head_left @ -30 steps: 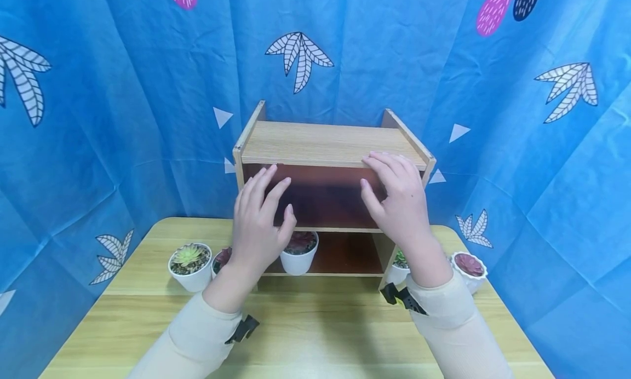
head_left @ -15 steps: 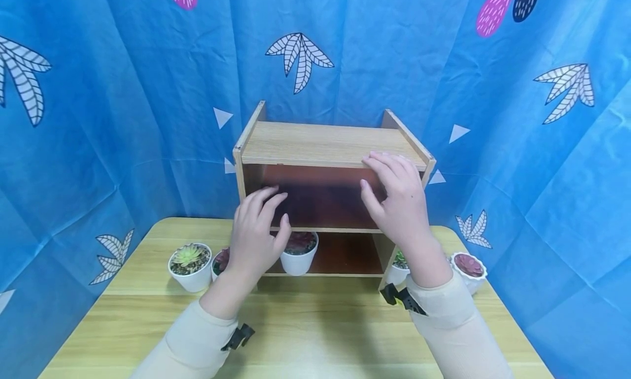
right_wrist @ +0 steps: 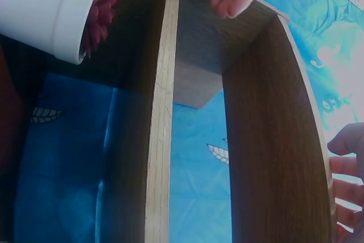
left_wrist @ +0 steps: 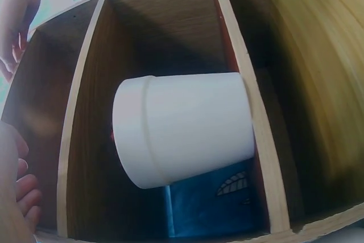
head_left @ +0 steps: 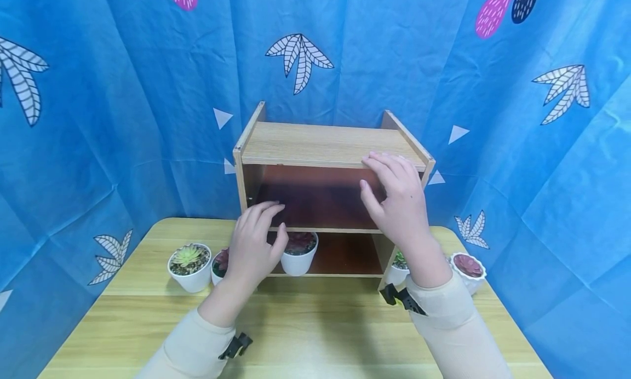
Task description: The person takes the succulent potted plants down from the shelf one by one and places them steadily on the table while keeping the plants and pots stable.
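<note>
A small wooden shelf unit stands at the back of the table. My left hand, fingers loosely bent and holding nothing, is in front of its left side, by the middle board. My right hand has its fingertips at the front edge of the top board, near the right side panel; its thumb stands apart and nothing is in its grasp. A white pot with a dark red succulent sits in the lower compartment; its smooth side fills the left wrist view. In the right wrist view the succulent's pointed red leaves show.
On the table, left of the shelf, stand a white pot with a green succulent and a partly hidden reddish one. To the right are a green plant, partly covered by my arm, and a pink-red succulent. A blue curtain surrounds everything.
My left hand has moved down from near the top board's front edge to the level of the middle board. The right hand has stayed in place, and the pots have not moved.
</note>
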Motion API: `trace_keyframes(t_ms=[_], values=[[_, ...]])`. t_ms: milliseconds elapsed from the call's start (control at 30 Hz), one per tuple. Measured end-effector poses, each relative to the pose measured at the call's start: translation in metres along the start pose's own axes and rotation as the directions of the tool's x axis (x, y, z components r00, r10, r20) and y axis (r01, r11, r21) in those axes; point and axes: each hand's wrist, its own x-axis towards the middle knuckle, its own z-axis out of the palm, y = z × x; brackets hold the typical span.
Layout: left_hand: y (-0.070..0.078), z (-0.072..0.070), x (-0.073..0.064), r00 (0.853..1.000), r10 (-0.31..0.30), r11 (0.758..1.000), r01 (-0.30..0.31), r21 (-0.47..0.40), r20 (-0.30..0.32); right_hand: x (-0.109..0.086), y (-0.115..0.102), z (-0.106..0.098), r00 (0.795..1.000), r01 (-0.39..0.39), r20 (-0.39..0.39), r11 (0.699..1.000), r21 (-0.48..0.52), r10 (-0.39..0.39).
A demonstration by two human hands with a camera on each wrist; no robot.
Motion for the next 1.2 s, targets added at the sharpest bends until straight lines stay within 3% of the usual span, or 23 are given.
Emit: trace_keyframes(t_ms=[600, 933, 1200], values=[[-0.007, 0.0, -0.018, 0.999, -0.05, 0.997, 0.05, -0.058, 0.011, 0.001, 0.001, 0.0, 1.0, 0.001, -0.011, 1.0, 0.0, -0.001], [-0.008, -0.002, -0.026, 0.999, -0.049, 0.994, 0.046, -0.104, -0.021, 0.0, 0.0, 0.001, 1.0, 0.002, -0.013, 1.0, 0.002, -0.002], [-0.007, -0.001, -0.037, 0.992, -0.114, 0.993, 0.112, -0.044, -0.045, 0.0, 0.0, 0.001, 1.0, 0.009, -0.018, 1.0, 0.004, -0.009]])
